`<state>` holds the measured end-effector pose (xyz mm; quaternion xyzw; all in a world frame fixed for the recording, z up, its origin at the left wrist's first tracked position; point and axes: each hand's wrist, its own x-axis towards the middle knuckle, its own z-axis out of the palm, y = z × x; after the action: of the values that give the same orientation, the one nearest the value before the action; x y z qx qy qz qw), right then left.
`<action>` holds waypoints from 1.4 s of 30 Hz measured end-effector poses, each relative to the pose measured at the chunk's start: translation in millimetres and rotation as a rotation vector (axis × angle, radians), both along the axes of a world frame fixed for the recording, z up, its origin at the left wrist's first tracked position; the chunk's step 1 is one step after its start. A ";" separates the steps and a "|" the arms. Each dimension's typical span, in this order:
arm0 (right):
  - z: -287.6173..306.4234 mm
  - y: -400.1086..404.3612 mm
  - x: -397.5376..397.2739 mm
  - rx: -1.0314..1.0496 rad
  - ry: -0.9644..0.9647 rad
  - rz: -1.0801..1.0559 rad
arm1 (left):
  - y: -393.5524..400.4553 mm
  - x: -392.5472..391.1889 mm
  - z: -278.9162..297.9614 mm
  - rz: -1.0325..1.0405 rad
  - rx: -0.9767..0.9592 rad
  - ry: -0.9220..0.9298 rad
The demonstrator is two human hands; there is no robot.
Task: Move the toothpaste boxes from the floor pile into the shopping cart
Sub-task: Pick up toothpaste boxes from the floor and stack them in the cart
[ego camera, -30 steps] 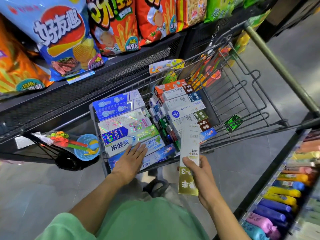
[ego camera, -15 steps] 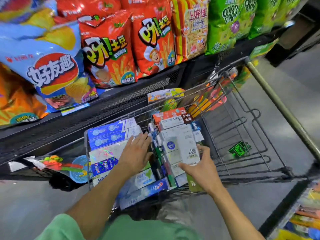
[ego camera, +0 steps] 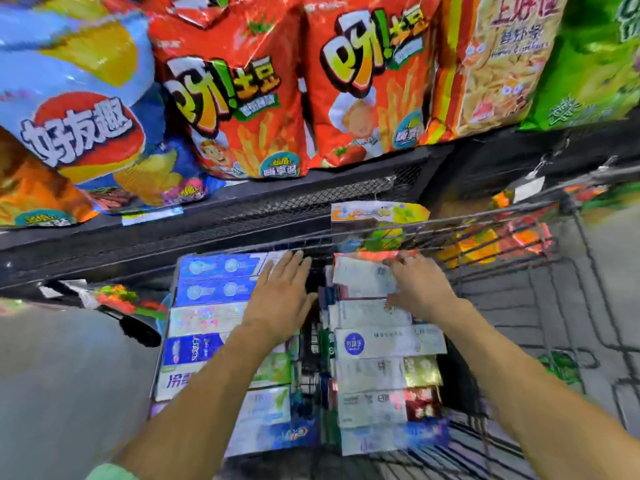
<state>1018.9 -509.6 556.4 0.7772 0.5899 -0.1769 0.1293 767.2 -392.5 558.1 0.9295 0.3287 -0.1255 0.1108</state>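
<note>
The wire shopping cart (ego camera: 512,211) holds two rows of toothpaste boxes lying flat. My left hand (ego camera: 280,299) rests with straight fingers on the left row (ego camera: 211,289), over the blue boxes at its far end. At the far end of the right row (ego camera: 377,344), my right hand (ego camera: 422,289) pinches the end of a white toothpaste box (ego camera: 360,280), with fingers on top and thumb below. That box lies across the top of the row. The floor pile is out of view.
A black mesh shelf (ego camera: 311,202) with large snack bags (ego camera: 235,98) runs just beyond the cart. Packaged toys (ego camera: 114,299) hang at the left. The cart's right half shows bare wire and a green tag (ego camera: 561,367). Grey floor lies to the left.
My right hand carried the white box from the cart's near edge to the far end of the right row. My left hand slid farther along the left row. My head leaned in closer.
</note>
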 end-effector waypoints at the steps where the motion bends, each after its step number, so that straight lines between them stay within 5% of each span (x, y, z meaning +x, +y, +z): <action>1: -5.8 7.2 4.5 0.019 -0.001 0.009 | 1.4 0.2 -3.0 0.010 0.004 0.017; 8: -33.5 11.5 10.7 0.267 0.000 -0.033 | 3.0 0.1 -11.8 0.054 -0.008 0.149; 14: -30.0 2.4 4.4 0.226 -0.015 -0.110 | -3.0 5.7 -8.6 0.069 -0.030 0.144; 24: 43.6 15.6 -97.7 0.248 0.035 0.061 | -8.4 -59.4 45.2 0.127 0.031 0.055; 34: 136.4 75.2 -378.0 0.362 0.030 0.446 | -26.2 -366.5 118.8 0.560 0.213 -0.090; 42: 172.9 116.5 -673.3 0.444 0.050 0.847 | -102.2 -675.4 168.0 1.002 0.361 0.022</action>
<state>345.7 -393.1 729.3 0.4726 0.8812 0.0030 0.0067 91.7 -494.8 726.0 0.6613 0.7500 -0.0083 -0.0080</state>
